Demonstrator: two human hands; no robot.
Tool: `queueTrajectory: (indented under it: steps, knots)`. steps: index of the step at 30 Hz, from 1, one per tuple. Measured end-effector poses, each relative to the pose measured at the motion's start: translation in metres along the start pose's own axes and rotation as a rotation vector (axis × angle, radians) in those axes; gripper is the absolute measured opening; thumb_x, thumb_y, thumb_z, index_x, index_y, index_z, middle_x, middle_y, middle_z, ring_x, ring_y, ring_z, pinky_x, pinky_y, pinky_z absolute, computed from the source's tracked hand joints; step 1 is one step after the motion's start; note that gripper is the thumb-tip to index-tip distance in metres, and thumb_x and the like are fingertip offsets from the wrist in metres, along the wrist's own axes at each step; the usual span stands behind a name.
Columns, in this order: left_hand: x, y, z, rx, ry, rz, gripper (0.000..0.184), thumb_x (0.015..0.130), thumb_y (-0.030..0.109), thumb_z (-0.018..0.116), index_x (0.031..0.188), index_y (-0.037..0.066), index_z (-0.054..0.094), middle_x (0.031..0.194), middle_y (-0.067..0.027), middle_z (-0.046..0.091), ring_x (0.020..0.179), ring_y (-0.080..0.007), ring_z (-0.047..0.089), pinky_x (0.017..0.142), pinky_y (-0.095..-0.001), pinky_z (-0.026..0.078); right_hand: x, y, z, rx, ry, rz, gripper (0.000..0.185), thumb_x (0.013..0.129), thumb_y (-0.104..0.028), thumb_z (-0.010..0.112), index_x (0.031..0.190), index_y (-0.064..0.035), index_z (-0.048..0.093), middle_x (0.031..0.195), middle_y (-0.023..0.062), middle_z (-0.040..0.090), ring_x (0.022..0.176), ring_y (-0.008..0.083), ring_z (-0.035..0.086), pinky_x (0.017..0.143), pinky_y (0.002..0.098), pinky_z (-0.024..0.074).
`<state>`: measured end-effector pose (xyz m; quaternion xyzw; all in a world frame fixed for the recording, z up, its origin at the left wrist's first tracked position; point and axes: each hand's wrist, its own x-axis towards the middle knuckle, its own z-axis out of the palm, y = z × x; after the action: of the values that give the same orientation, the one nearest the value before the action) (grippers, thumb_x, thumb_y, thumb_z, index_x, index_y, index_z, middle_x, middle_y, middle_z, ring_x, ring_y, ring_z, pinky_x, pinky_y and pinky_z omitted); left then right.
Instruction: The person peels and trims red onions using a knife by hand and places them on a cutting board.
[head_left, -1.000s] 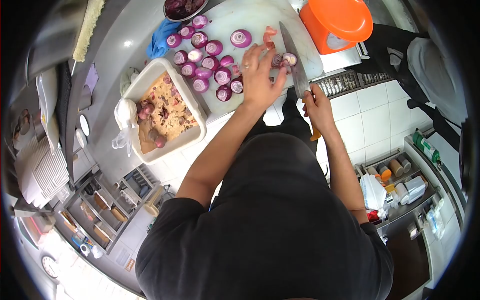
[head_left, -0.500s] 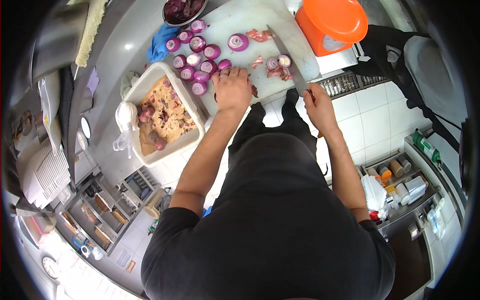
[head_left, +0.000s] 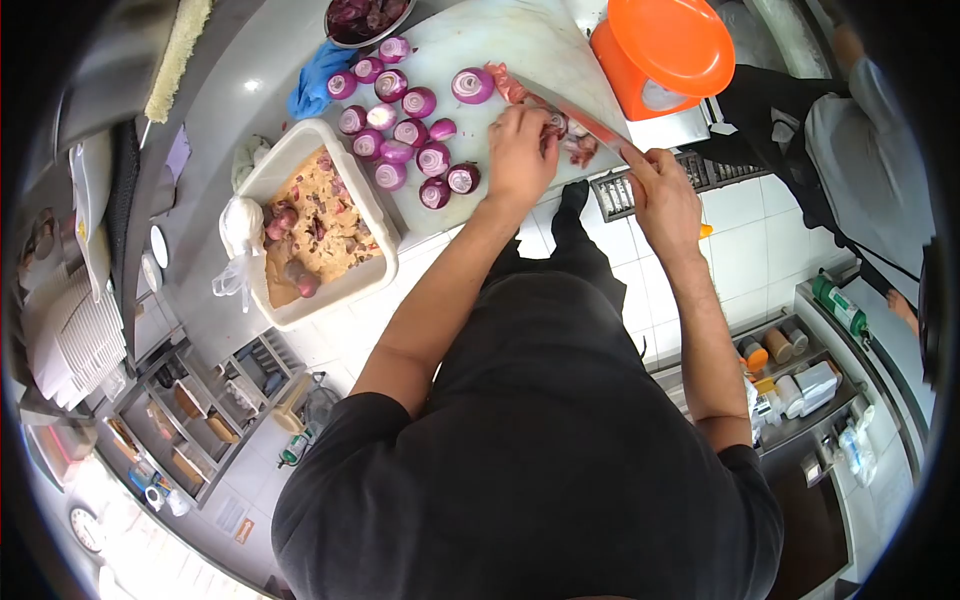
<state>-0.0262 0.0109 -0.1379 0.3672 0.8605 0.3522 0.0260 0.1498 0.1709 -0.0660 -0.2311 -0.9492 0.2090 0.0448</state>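
My right hand (head_left: 662,188) grips the handle of a long kitchen knife (head_left: 588,121), its blade slanting up and left above the cutting board (head_left: 480,40). My left hand (head_left: 522,152) is at the reddish onion trimmings (head_left: 582,147), fingers loosely bent and thumb apart; its underside is hidden. More trimmings (head_left: 507,84) lie near the knife's tip. Several purple onions with cut tops, such as one onion (head_left: 419,101), cluster on the board's left side. A larger onion (head_left: 472,86) lies apart from them, up and left of my left hand.
Left of the board stands a white tub (head_left: 385,270) with brownish liquid, skins and whole onions. A steel bowl (head_left: 333,35) of dark red pieces and a blue cloth (head_left: 318,78) are at the top. An orange container (head_left: 625,75) sits at right, near another person (head_left: 860,150).
My left hand has moved right, from the onion cluster to the trimmings, uncovering onions at the board's near edge. The knife has shifted and tilted flatter. The other person shows more at right.
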Motion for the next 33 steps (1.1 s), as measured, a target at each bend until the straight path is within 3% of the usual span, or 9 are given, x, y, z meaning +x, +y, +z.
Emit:
queueTrajectory:
  steps: [5, 6, 9, 13, 16, 21, 25, 28, 33]
  knots:
    - [0.006, 0.002, -0.012, 0.011, 0.172, 0.103, 0.076, 0.075, 0.013, 0.086, 0.144, 0.007, 0.053, 0.147, -0.0232, 0.048, 0.140, -0.0432, 0.044, 0.115, -0.0568, 0.039, -0.015, 0.010, -0.002, 0.114, 0.035, 0.053, 0.035, 0.098, -0.013, 0.073, 0.133, -0.0156, 0.074, 0.113, 0.0106, 0.069, 0.094, 0.0325, 0.070, 0.082, 0.0424, 0.0586]
    - [0.012, 0.001, -0.012, -0.028, 0.102, 0.107, 0.088, 0.078, 0.017, 0.086, 0.154, 0.004, 0.045, 0.160, -0.0278, 0.036, 0.148, -0.0490, 0.036, 0.124, -0.0568, 0.031, -0.018, 0.010, -0.003, 0.157, 0.032, 0.092, 0.034, 0.099, -0.012, 0.073, 0.133, -0.0149, 0.074, 0.112, 0.0110, 0.069, 0.091, 0.0327, 0.070, 0.081, 0.0412, 0.0586]
    - [0.025, 0.008, -0.005, -0.011, 0.041, 0.057, 0.092, 0.082, 0.027, 0.086, 0.157, -0.001, 0.041, 0.163, -0.0294, 0.035, 0.153, -0.0495, 0.031, 0.127, -0.0582, 0.027, -0.031, 0.011, -0.003, 0.370, -0.039, 0.258, 0.031, 0.104, -0.012, 0.068, 0.135, -0.0077, 0.072, 0.108, 0.0104, 0.070, 0.082, 0.0254, 0.069, 0.075, 0.0346, 0.0579]
    - [0.036, 0.008, 0.010, 0.117, 0.039, 0.052, 0.094, 0.085, 0.040, 0.085, 0.156, -0.005, 0.042, 0.163, -0.0302, 0.037, 0.152, -0.0495, 0.034, 0.128, -0.0580, 0.028, -0.067, 0.018, 0.039, 0.891, -0.087, 0.612, 0.038, 0.110, -0.019, 0.063, 0.143, 0.0003, 0.063, 0.094, 0.0032, 0.070, 0.075, 0.0076, 0.061, 0.063, 0.0258, 0.0533]
    - [0.033, 0.005, 0.016, 0.038, -0.017, 0.027, 0.091, 0.085, 0.044, 0.085, 0.152, -0.004, 0.048, 0.159, -0.0292, 0.042, 0.148, -0.0489, 0.040, 0.126, -0.0573, 0.032, -0.083, -0.003, 0.056, 1.026, -0.106, 0.743, 0.038, 0.110, -0.019, 0.065, 0.144, -0.0005, 0.063, 0.092, 0.0041, 0.070, 0.070, 0.0072, 0.062, 0.058, 0.0236, 0.0531]
    - [0.005, 0.022, 0.007, -0.084, -0.050, 0.037, 0.085, 0.084, 0.043, 0.086, 0.148, -0.002, 0.054, 0.153, -0.0267, 0.046, 0.142, -0.0482, 0.045, 0.120, -0.0575, 0.039, -0.077, -0.041, 0.082, 1.068, -0.073, 0.694, 0.035, 0.110, -0.013, 0.063, 0.140, 0.0039, 0.063, 0.103, 0.0070, 0.068, 0.075, 0.0081, 0.063, 0.062, 0.0251, 0.0534]
    - [0.002, 0.013, 0.021, -0.100, 0.012, 0.032, 0.050, 0.093, 0.016, 0.074, 0.138, -0.002, 0.061, 0.150, -0.0247, 0.048, 0.138, -0.0468, 0.048, 0.117, -0.0540, 0.043, -0.059, -0.072, 0.098, 1.045, -0.046, 0.578, 0.031, 0.109, -0.009, 0.061, 0.136, 0.0058, 0.064, 0.104, 0.0085, 0.067, 0.076, 0.0091, 0.063, 0.065, 0.0261, 0.0531]
    - [0.001, 0.004, 0.025, -0.226, 0.069, -0.038, 0.035, 0.093, -0.002, 0.063, 0.128, -0.001, 0.066, 0.146, -0.0227, 0.051, 0.136, -0.0451, 0.051, 0.115, -0.0509, 0.045, -0.049, -0.090, 0.104, 1.108, -0.095, 0.589, 0.030, 0.109, -0.008, 0.060, 0.136, 0.0036, 0.064, 0.099, 0.0068, 0.066, 0.071, 0.0086, 0.061, 0.060, 0.0261, 0.0513]
    - [0.010, 0.003, 0.022, -0.266, 0.127, -0.037, 0.029, 0.091, -0.009, 0.059, 0.117, -0.002, 0.068, 0.140, -0.0215, 0.054, 0.133, -0.0441, 0.053, 0.113, -0.0497, 0.046, -0.042, -0.098, 0.113, 1.190, -0.098, 0.564, 0.030, 0.110, -0.008, 0.059, 0.138, 0.0013, 0.064, 0.088, 0.0031, 0.064, 0.064, 0.0069, 0.059, 0.053, 0.0256, 0.0490]
